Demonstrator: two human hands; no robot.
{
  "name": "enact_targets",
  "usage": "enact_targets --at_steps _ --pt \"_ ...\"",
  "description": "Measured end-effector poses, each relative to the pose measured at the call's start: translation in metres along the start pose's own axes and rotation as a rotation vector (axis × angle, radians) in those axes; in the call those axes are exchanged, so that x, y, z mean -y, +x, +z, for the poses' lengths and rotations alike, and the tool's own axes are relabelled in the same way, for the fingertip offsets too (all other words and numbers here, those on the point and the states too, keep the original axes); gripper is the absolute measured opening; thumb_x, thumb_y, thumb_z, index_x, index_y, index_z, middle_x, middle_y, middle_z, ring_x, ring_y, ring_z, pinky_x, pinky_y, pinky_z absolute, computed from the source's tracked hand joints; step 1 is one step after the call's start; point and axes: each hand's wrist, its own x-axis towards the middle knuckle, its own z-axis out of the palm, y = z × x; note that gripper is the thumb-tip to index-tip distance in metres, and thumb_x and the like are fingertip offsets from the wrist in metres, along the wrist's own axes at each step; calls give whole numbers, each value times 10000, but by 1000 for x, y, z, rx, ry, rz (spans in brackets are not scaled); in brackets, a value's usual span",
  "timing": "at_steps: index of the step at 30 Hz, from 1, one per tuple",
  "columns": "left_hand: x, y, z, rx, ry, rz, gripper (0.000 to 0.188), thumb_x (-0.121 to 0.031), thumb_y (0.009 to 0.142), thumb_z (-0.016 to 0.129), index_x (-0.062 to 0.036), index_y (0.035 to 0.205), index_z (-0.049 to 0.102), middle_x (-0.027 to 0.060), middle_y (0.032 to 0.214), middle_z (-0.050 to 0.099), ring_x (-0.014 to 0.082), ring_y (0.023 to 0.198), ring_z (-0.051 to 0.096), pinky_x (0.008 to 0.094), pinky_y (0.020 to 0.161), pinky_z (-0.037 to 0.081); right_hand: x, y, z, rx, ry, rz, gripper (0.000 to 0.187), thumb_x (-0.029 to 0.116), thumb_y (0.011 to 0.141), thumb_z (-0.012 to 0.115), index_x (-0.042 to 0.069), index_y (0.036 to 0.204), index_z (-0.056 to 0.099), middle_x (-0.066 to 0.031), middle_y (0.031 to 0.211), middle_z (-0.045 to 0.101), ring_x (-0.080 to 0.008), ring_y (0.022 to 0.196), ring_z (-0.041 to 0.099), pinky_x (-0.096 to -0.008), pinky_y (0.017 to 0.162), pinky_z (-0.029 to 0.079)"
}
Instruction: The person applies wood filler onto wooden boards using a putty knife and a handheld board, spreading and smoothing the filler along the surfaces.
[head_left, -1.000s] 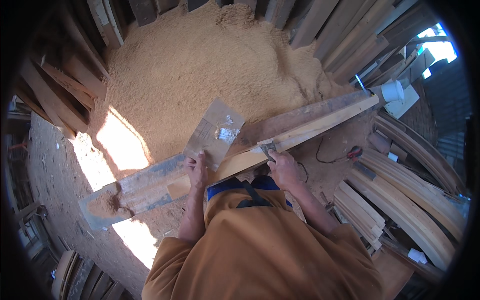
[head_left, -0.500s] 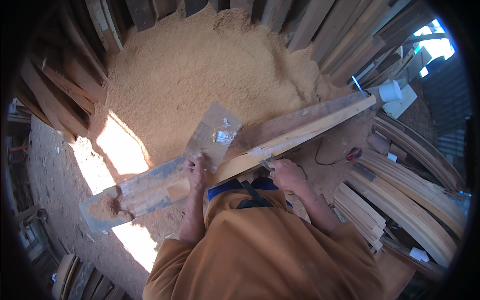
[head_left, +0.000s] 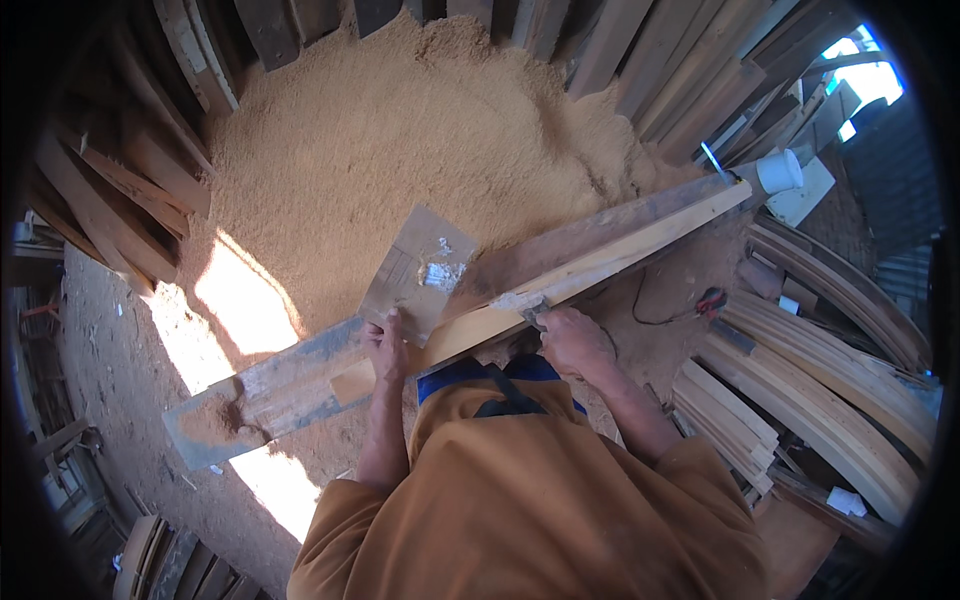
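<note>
My left hand (head_left: 387,350) is closed on the lower edge of a thin, flat rectangular board (head_left: 405,270), thumb on top. A patch of white paste (head_left: 443,272) sits on that board. In my right hand (head_left: 577,343) is a putty knife (head_left: 535,308), its blade against a long pale wooden plank (head_left: 610,268). White paste is smeared on the plank beside the blade. The plank lies slantwise along a wider, dusty board (head_left: 300,385) in front of me, and its left part passes behind my left hand.
A large sawdust heap (head_left: 380,160) spreads beyond the bench board. Upright timbers (head_left: 600,50) line the far side. At the right are stacked curved wooden pieces (head_left: 820,410), a red-and-black tool (head_left: 711,301) with a cord, and a white container (head_left: 780,171) by the plank's far end.
My right hand and the putty knife have shifted slightly down along the plank, and the white smear now reaches further left. The board in my left hand has moved slightly left.
</note>
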Motion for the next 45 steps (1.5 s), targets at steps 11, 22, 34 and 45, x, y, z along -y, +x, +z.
enact_targets --at_steps 11,22,34,45 --pt "-10 -4 -1 19 55 -7 129 -129 994 633 -28 935 688 -4 860 697 52 750 586 242 666 455 -19 -9 -10 54 -96 -30 317 157 894 615 70 1196 654 -244 1115 637 -435 1046 626 -513 885 506" --pt "-1 1 -3 51 26 4 108 -123 995 632 -25 1007 675 -1 903 702 56 799 595 251 714 470 27 -13 33 -73 69 -27 254 130 885 597 13 1111 613 -273 1039 643 -458 969 652 -546 844 535" --pt "7 5 -2 43 36 -8 130 -151 997 643 -26 984 671 -7 861 692 56 767 586 253 688 459 23 -8 18 -4 101 -32 254 154 895 611 29 1116 623 -270 1038 649 -453 1009 639 -547 876 509" --pt "8 6 -12 39 -32 19 145 -166 1007 626 -36 948 648 3 859 659 64 754 566 253 647 442 -107 -36 -1 -204 225 85 437 162 915 629 91 1345 594 -248 1203 640 -426 1159 596 -510 974 482"
